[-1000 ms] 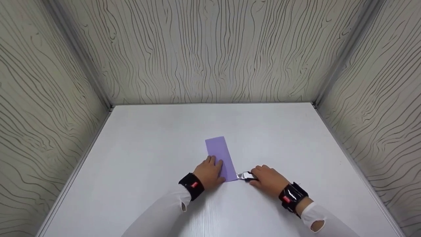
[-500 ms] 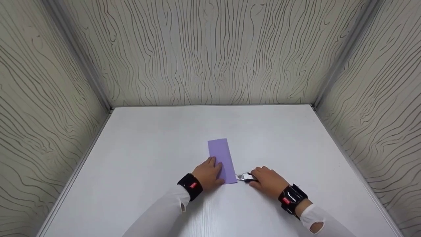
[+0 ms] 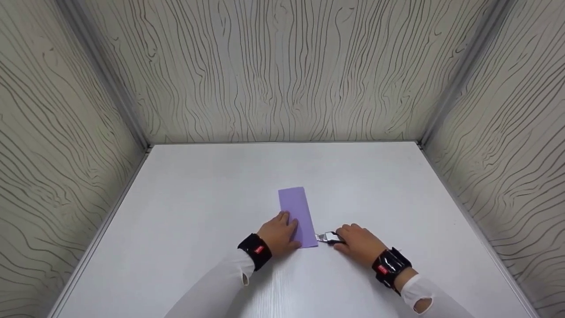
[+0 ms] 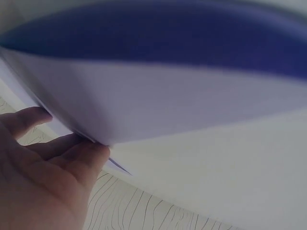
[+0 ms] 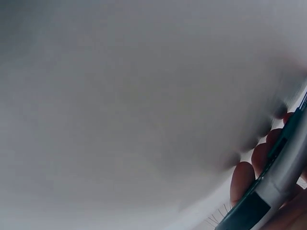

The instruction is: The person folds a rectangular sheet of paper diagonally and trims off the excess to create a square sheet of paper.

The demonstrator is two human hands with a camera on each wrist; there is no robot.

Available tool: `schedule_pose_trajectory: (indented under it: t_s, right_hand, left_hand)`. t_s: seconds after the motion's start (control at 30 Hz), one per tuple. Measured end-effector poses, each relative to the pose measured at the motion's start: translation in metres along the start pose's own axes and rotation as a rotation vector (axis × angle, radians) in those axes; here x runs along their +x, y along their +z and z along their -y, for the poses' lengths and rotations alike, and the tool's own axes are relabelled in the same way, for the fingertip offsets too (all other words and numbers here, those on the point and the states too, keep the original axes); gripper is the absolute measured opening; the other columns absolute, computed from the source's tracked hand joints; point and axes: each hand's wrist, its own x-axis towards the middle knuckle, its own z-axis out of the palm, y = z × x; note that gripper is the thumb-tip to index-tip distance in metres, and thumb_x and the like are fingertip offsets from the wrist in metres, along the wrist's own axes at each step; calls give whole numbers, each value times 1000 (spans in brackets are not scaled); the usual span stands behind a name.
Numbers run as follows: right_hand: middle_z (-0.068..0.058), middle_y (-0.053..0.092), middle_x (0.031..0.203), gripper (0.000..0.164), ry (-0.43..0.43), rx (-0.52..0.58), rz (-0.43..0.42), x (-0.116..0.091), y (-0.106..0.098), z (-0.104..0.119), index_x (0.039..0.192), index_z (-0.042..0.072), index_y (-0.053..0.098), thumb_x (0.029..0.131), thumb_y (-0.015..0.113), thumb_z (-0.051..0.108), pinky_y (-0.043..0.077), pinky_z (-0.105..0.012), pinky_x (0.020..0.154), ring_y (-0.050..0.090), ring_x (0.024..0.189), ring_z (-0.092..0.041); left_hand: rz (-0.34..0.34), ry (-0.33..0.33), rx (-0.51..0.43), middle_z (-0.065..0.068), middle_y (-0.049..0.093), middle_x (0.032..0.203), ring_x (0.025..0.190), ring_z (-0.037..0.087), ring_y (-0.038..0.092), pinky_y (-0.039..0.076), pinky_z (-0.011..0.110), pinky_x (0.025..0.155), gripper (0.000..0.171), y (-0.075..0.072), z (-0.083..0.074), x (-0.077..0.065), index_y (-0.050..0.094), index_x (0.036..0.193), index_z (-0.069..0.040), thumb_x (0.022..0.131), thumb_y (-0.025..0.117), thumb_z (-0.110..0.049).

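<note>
A folded sheet of purple paper (image 3: 296, 205) lies slightly tilted on the white table, its two layers gaping apart in the left wrist view. My left hand (image 3: 279, 234) rests on its left side, fingers extended over the paper and thumb by the near edge. My right hand (image 3: 362, 243) grips a hand-held tool (image 3: 331, 237) with a silver tip and a dark handle; its exact kind I cannot tell. The tool's tip is right at the paper's right edge, close to the near corner. In the right wrist view the fingers (image 5: 243, 181) curl round its dark and silver body (image 5: 273, 187).
The white tabletop (image 3: 198, 198) spreads around both hands. Wood-grain panels stand behind it (image 3: 282, 75) and on either side, joined by grey corner posts. Black bands (image 3: 256, 251) wrap both wrists below white sleeves.
The paper has turned slightly, its far end swinging a little to the right. The left hand stays on it, and the right hand's tool stays at the near right edge. The view has shifted slightly.
</note>
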Motion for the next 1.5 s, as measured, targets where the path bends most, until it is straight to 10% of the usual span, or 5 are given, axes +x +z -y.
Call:
schedule_pose_trajectory:
  t_s: [1.5]
  right_hand:
    - [3,60,87,24,100,-11,9,15,-2,1,105,8,70,101,78,30,46,-32,69,51,80,-14]
  left_hand:
    - [-11,11,10,28,58,155,147,42,57,50,45,121,71,-1,0,0,58,153,-3,103,68,-53]
